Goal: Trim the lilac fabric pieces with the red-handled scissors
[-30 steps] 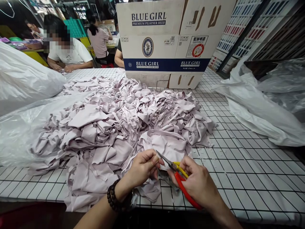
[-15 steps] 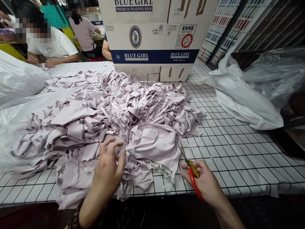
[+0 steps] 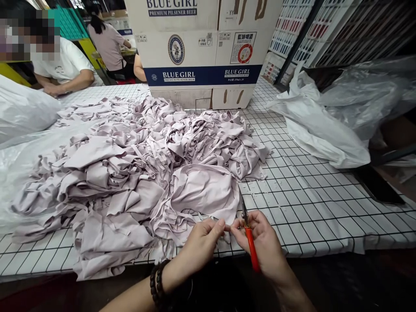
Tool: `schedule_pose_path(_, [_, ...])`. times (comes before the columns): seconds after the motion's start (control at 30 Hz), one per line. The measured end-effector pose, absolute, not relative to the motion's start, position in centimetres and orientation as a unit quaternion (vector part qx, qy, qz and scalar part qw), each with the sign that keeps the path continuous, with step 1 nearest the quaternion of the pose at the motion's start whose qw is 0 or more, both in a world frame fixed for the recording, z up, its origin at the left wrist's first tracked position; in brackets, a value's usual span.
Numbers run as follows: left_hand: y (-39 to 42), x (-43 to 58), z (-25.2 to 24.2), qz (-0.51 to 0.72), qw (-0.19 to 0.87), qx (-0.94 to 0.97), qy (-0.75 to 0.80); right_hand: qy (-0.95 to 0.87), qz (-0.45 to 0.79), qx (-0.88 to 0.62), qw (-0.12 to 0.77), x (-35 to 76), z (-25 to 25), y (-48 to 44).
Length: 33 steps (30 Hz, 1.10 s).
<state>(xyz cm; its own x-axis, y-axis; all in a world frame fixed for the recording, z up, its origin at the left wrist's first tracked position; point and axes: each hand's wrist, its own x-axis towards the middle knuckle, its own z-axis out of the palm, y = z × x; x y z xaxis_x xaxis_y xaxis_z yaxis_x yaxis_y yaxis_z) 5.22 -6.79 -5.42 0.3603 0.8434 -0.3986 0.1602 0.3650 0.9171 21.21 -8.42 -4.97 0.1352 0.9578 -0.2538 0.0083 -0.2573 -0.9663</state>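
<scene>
You wear a beaded bracelet [image 3: 156, 284] on your left wrist, its round, dark, almost black beads strung closely and lying in two rows. Your left hand [image 3: 202, 243] and right hand [image 3: 264, 245] are bare, and so is what shows of your forearms [image 3: 133, 295]; deep shadow hides your clothes.

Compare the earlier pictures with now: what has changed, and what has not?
The left hand, open over the fabric pile half a second ago, has moved right and is now close beside the right hand; whether it pinches anything is unclear. The scissors stay in the right hand; the carton stands where it was.
</scene>
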Motion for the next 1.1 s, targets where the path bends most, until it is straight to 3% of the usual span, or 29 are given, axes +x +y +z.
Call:
schedule_pose_path(0.07, [-6.7, 5.2, -5.5, 0.285, 0.614, 0.517, 0.524, -0.395, 0.485, -0.634, 0.455, 21.5, -4.7, -8.4])
schedule_pose_path(0.23, [-6.6, 4.6, -6.1, 0.268, 0.581, 0.531, 0.555, -0.433, 0.345, -0.771, 0.316, 21.8, -5.8, -8.3])
schedule_pose_path(0.4, [-6.7, 4.4, -6.1, 0.259, 0.575, 0.535, 0.562, -0.421, 0.418, -0.714, 0.372, 20.8, -7.3, -8.4])
schedule_pose_path(0.63, [-6.4, 5.6, -5.6, 0.297, 0.648, 0.522, 0.468, -0.405, 0.527, -0.594, 0.453, 21.0, -6.0, -8.5])
schedule_pose_path(0.9, [-5.7, 5.7, -5.2, 0.359, 0.66, 0.456, 0.476, -0.427, 0.479, -0.616, 0.457, 21.0, -5.1, -8.5])
schedule_pose_path(1.0, [-5.7, 5.8, -5.3, 0.366, 0.709, 0.369, 0.476, -0.463, 0.435, -0.601, 0.484, 21.7, -4.9, -7.8])
schedule_pose_path(1.1, [-5.9, 6.0, -5.0, 0.351, 0.771, 0.288, 0.446, -0.512, 0.473, -0.545, 0.466, 21.8, -4.8, -6.7])
